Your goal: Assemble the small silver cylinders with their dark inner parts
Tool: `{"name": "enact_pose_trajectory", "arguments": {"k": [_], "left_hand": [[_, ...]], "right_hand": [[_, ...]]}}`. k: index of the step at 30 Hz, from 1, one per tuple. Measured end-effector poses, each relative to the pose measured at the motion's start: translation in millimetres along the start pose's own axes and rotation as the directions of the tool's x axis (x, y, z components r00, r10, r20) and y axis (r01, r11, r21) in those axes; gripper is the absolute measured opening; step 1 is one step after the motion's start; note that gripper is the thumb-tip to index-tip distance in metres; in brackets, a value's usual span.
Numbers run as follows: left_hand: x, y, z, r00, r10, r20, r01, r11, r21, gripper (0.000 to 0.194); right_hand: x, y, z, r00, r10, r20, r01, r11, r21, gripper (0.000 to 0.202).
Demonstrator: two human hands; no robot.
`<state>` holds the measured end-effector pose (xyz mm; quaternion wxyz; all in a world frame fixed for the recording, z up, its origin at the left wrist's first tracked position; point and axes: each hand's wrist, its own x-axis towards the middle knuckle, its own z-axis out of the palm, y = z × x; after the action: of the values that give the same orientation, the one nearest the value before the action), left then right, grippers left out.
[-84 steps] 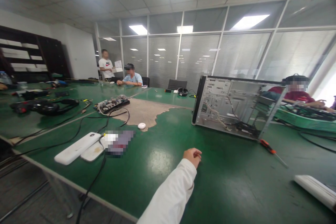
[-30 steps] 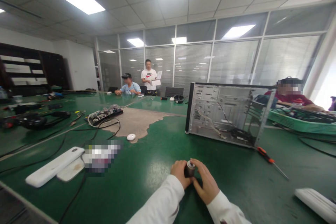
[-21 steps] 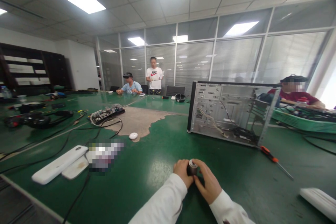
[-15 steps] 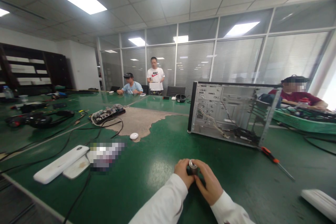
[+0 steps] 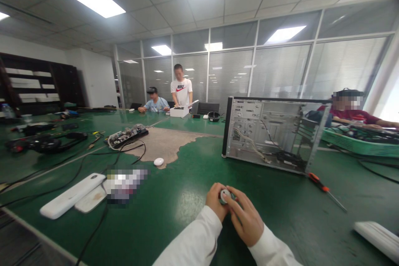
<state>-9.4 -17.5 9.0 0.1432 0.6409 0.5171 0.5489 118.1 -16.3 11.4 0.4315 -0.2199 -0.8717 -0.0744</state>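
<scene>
A small silvery metal cylinder (image 5: 224, 193) sits between my two hands above the green table, its round end with a dark spot tipped toward me. My left hand (image 5: 214, 203) is closed around its left side. From the right, my right hand (image 5: 248, 218) has its fingers bent against the cylinder's end and side. Its lower part is hidden by my fingers, and I cannot tell exactly what kind of part it is.
An opened computer case (image 5: 268, 137) stands ahead to the right, with a screwdriver (image 5: 319, 183) beside it. White bars (image 5: 73, 195) lie left, near cables and a circuit board (image 5: 127, 135). A green basket (image 5: 358, 143) is far right. Several people are around the table.
The cylinder has tilted, so its round end now faces me more, and my right fingers have shifted onto it. Across the table, the standing person has lowered a white box onto the tabletop.
</scene>
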Motion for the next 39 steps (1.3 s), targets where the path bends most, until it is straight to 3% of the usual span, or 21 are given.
{"name": "enact_pose_trajectory", "arguments": {"k": [22, 34, 39], "left_hand": [[6, 1, -12.5, 0.954, 0.12, -0.273, -0.097, 0.991, 0.098, 0.023], [6, 3, -11.7, 0.963, 0.119, -0.24, -0.087, 0.987, 0.138, 0.023], [4, 8, -11.5, 0.979, 0.091, -0.183, -0.063, 0.986, 0.155, 0.034]], "right_hand": [[0, -4, 1, 1.0, -0.001, 0.021, 0.003, 0.996, -0.094, 0.061], [-1, -1, 3, 0.997, 0.077, -0.011, -0.078, 0.994, -0.072, 0.059], [-7, 7, 10, 0.978, 0.205, -0.038, -0.201, 0.975, 0.094, 0.057]]}}
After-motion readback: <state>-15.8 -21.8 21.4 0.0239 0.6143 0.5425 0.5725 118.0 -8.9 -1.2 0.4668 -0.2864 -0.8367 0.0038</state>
